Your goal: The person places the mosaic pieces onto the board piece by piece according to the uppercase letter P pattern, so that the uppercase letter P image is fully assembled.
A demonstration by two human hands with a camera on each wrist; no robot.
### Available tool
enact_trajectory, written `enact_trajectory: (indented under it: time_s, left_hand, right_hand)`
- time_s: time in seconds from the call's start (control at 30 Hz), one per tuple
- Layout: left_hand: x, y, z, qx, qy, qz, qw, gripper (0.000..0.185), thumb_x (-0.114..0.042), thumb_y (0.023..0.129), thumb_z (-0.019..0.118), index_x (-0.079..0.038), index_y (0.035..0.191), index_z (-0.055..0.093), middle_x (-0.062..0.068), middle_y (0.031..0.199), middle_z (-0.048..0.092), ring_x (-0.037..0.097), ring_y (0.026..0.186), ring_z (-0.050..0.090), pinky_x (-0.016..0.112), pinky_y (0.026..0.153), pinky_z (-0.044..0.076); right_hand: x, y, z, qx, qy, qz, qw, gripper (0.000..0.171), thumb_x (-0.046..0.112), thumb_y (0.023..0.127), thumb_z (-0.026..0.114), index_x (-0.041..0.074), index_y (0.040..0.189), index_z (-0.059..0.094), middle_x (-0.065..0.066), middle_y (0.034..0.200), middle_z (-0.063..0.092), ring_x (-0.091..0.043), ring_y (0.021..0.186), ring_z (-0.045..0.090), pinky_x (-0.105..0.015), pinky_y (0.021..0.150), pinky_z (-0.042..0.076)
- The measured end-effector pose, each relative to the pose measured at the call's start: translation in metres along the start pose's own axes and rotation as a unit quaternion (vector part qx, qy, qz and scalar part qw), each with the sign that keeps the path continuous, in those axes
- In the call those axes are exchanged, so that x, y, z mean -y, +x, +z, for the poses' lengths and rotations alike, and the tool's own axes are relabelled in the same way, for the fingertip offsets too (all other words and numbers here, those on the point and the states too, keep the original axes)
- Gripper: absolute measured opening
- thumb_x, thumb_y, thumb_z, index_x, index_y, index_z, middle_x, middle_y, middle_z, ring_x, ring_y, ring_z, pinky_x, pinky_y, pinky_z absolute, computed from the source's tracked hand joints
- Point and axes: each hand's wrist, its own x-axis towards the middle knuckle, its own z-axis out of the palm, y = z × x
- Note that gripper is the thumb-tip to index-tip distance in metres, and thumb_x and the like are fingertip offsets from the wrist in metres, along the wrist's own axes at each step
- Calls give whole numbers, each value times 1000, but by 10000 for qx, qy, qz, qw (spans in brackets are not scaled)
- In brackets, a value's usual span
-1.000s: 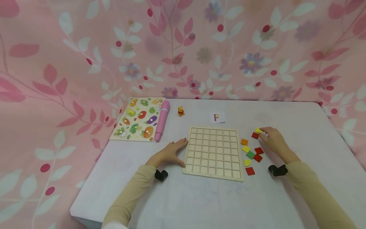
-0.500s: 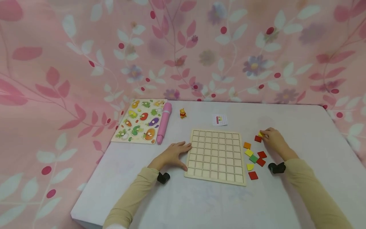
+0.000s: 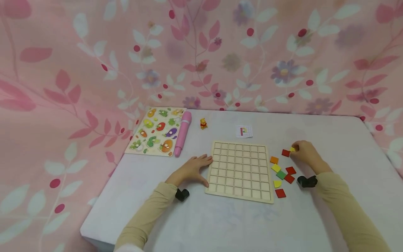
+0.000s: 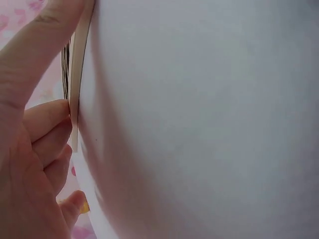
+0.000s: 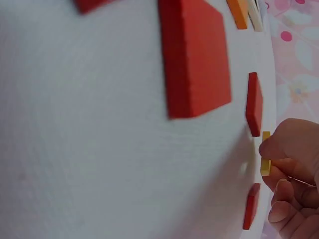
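Observation:
My right hand (image 3: 308, 155) pinches a yellow tile (image 5: 266, 168) between thumb and fingers, close over the table at the back of the loose tiles. A red tile (image 3: 285, 153) lies right beside it. My left hand (image 3: 191, 170) rests at the left edge of a pale wooden grid board (image 3: 238, 172), fingers spread along the edge and thumb near the front corner. The board's squares hold nothing. In the left wrist view, the fingertips (image 4: 61, 110) touch the board's side. Between board and right hand lie an orange tile (image 3: 274, 160), a green tile (image 3: 281, 175) and several red and yellow ones.
Behind the board lies a small printed pattern card (image 3: 244, 131). A bear figurine (image 3: 203, 123) stands to its left. Farther left are a pink stick-shaped thing (image 3: 183, 134) and a vegetable puzzle board (image 3: 157, 133). A floral pink curtain (image 3: 220, 56) hangs behind the table.
My right fingers have closed on the yellow tile and drawn it slightly right of the red tile. My left hand stays at the board's edge. The head view has shifted a little.

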Motion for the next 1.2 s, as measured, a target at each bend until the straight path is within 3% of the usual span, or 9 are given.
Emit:
enact_trajectory:
  time_s: [0.2, 0.37, 0.67, 0.9, 1.03, 1.2]
  left_hand:
    - [-4, 8, 2, 52, -278, 44, 9996, 103, -51, 57, 76, -4, 138, 33, 7, 144, 25, 20, 133, 11, 42, 104, 14]
    - [-5, 7, 2, 101, -564, 87, 9983, 102, -47, 59, 78, -4, 138, 31, 6, 145, 22, 18, 132, 14, 37, 105, 13]
    - [-7, 4, 1, 24, -696, -81, 9975, 101, -43, 57, 80, -5, 138, 33, 5, 144, 23, 16, 130, 20, 33, 104, 16]
    - [-8, 1, 4, 108, -678, -32, 9976, 102, -45, 56, 79, -2, 136, 35, 9, 143, 25, 20, 129, 23, 34, 103, 20]
    - [-8, 5, 2, -15, -861, -2, 9963, 101, -44, 57, 79, -4, 138, 33, 7, 145, 23, 17, 130, 20, 32, 104, 19]
    - [-7, 7, 1, 93, -1026, -46, 9947, 101, -40, 57, 81, -4, 138, 33, 5, 145, 21, 17, 130, 19, 32, 104, 18]
  right_hand:
    - [13, -8, -10, -567, 146, -400, 9975, 33, 6, 78, 66, -15, 100, 56, -22, 84, 55, -31, 74, 46, -40, 63, 43]
    - [39, -15, -15, -877, 283, -763, 9928, 29, 2, 76, 68, -12, 99, 59, -21, 88, 57, -27, 72, 45, -33, 56, 43]
    - [73, -9, 0, -1412, 503, -1682, 9743, 25, -5, 70, 69, -9, 93, 62, -14, 80, 58, -21, 65, 43, -26, 48, 36]
    - [88, -6, 21, -1377, 701, -2074, 9660, 27, -5, 68, 72, -6, 93, 63, -10, 82, 59, -16, 63, 41, -26, 51, 37]
    - [96, 0, 23, -1230, 796, -2058, 9676, 26, -6, 68, 72, -7, 93, 63, -10, 81, 58, -17, 63, 41, -27, 51, 36]
    - [103, 9, 33, -775, 913, -2078, 9708, 23, -2, 71, 71, -7, 92, 64, -7, 74, 55, -16, 61, 40, -26, 50, 34]
